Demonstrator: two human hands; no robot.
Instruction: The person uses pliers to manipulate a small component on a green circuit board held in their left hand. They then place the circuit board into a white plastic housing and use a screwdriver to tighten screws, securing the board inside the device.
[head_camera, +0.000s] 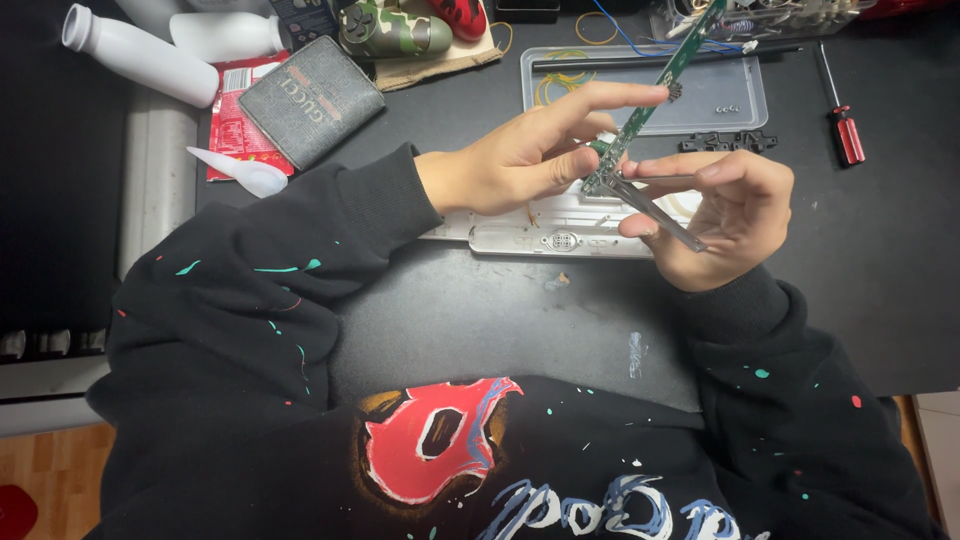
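- While the narrow green circuit board (655, 88) was pinched at its lower end by the left hand (530, 155), it was slanted up-right above the dark surface (860, 250).
- Metal tweezers (655, 208) were gripped closed-fingered in the right hand (725, 215), tips set at the board's lower end.

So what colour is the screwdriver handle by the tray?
Red, with a black tip on the screwdriver; the head view shows it.

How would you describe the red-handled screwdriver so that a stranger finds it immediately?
Start at the dark tabletop and go to its far right side, just past the clear plastic tray. There the small screwdriver lies flat and alone. Its bright red handle and thin metal shaft set it apart from the black plastic part nearby.
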